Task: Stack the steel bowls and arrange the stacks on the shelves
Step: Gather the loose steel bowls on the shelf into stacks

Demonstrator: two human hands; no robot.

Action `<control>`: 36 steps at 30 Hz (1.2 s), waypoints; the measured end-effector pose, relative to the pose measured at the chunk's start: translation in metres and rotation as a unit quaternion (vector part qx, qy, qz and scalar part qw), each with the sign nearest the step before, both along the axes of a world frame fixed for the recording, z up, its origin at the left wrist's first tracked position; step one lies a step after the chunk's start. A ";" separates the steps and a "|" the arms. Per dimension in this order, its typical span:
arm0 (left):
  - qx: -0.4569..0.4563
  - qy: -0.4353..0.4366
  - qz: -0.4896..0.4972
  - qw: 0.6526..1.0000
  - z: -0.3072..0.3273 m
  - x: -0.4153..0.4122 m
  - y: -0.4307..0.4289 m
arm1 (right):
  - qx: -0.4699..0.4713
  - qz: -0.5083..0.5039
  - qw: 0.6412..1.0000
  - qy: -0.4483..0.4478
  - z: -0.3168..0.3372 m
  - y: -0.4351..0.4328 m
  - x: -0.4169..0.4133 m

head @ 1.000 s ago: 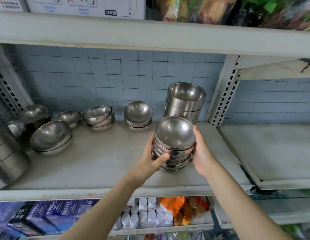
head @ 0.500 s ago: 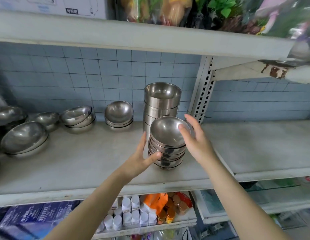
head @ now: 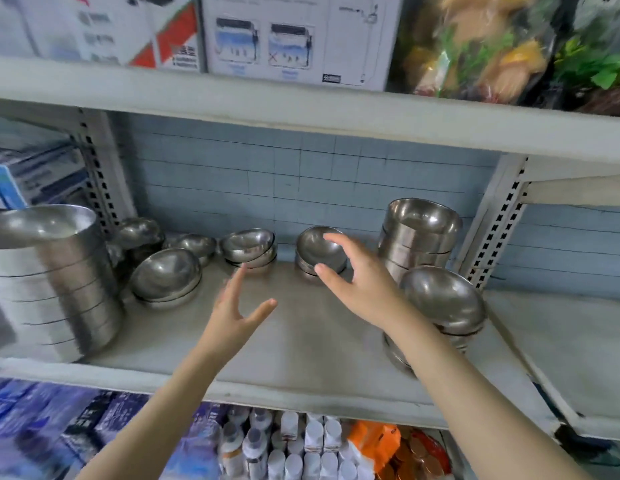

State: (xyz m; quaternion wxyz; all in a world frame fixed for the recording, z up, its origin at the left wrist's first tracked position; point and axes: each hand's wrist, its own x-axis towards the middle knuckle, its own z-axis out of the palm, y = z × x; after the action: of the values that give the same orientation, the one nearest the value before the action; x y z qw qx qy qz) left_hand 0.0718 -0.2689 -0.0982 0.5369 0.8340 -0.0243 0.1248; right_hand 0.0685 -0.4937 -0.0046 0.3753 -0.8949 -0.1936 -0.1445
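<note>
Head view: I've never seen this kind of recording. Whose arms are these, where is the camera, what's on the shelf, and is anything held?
No machine here: a person wears a wide-angle camera on the head, so you look forward and down along their own bare arms. The left hand and right hand are both open, fingers spread, holding nothing. The right hand is in front of a small stack of steel bowls at the back of the white shelf; whether it touches them cannot be told. A front-right stack of bowls stands beside that forearm, with a taller stack behind it. Further left are another low stack, nested bowls, and a tall pile of large steel basins. White bottles sit on the shelf below, printed boxes on the one above.
</note>
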 end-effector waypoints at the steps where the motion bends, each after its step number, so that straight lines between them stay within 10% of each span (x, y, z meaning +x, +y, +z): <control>1: 0.054 -0.012 0.037 0.998 -0.004 0.003 0.016 | 0.003 0.005 1.000 0.016 -0.004 0.016 0.009; 5: 0.145 -0.035 0.134 0.980 -0.018 0.012 0.069 | 0.046 0.019 0.994 0.102 -0.031 0.082 0.043; 17: -0.092 0.017 0.153 0.984 -0.047 0.035 0.135 | 0.263 0.023 0.885 0.383 -0.091 0.225 0.093; 30: -0.074 0.035 0.142 0.986 -0.057 0.030 0.124 | 0.264 -0.047 0.881 0.390 -0.099 0.178 0.092; 36: -0.066 0.043 0.128 0.989 -0.056 0.028 0.121 | 0.358 -0.141 0.821 0.422 -0.068 0.165 0.137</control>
State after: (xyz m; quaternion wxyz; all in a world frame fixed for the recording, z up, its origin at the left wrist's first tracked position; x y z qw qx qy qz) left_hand 0.1002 -0.1481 -0.1537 0.5709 0.7975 0.1144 0.1579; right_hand 0.2053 -0.3287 -0.0726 0.6898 -0.6882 0.1780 0.1370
